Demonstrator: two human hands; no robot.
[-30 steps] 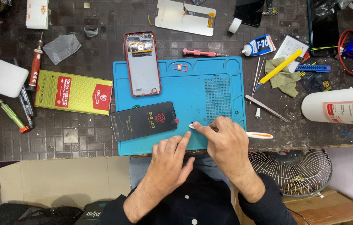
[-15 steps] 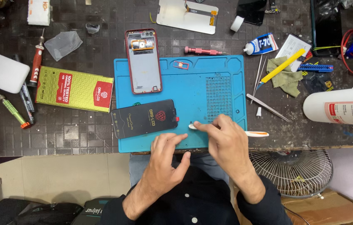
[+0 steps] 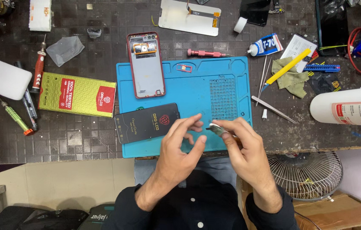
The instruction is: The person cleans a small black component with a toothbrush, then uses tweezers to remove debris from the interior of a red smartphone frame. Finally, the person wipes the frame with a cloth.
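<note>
Right hand (image 3: 248, 149) pinching small grey part (image 3: 215, 129) over blue mat (image 3: 227, 72); left hand (image 3: 180, 145) open-fingered, touching it to steady. Black screen (image 3: 146, 122) beside.

Your two hands met low in the middle of the frame, over the near edge of the blue work mat (image 3: 214, 81). Your right hand (image 3: 248, 157) pinched a small grey-tipped tool (image 3: 215, 129) between thumb and fingers, its tip pointing left. Your left hand (image 3: 180, 149) was half curled, fingertips just beside that tip. Left of them lay a black screen panel (image 3: 146, 122). An opened red phone (image 3: 146, 64) lay at the mat's upper left corner. The dark table (image 3: 78, 140) carried a yellow-green box (image 3: 77, 94) farther left.
</note>
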